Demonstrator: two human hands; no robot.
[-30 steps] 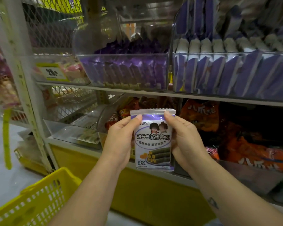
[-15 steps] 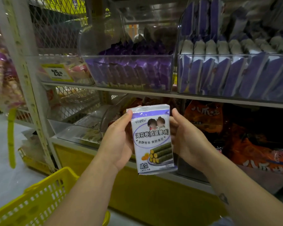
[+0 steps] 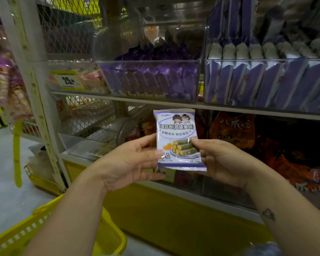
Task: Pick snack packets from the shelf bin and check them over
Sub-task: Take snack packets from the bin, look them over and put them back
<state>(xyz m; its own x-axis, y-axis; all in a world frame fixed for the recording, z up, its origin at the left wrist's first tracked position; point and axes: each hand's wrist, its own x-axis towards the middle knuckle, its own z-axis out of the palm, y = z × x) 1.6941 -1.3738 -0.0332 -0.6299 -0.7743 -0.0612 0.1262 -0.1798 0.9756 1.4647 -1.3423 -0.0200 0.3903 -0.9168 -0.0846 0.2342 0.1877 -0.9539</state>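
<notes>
A basket (image 3: 44, 230) is seen at the lower left, under the left forearm and not beneath the packet, so anything dropped would probably miss it and land on the floor or the shelf edge. The left hand (image 3: 129, 163) is kept fairly flat: its thumb is laid on the packet's lower left corner and the fingers are stretched behind and below, so the hold on that side is judged light. The packet (image 3: 177, 141) is held upright, face to the camera, in front of the lower shelf and below the bin (image 3: 150, 80) of purple packs. Only its lower half is gripped; the top stands free, and the glossy film could slip or fold over if a thumb were eased. The right hand (image 3: 224, 159) is curled more, with the thumb pressed on the right edge over the printed rolls and the fingers hidden behind. Print under both thumbs is covered, so a fault there could be overlooked. The contents could be crushed by too hard a squeeze. The back cannot be seen, and a drop is judged most likely if the packet is turned from so slight a pinch.
</notes>
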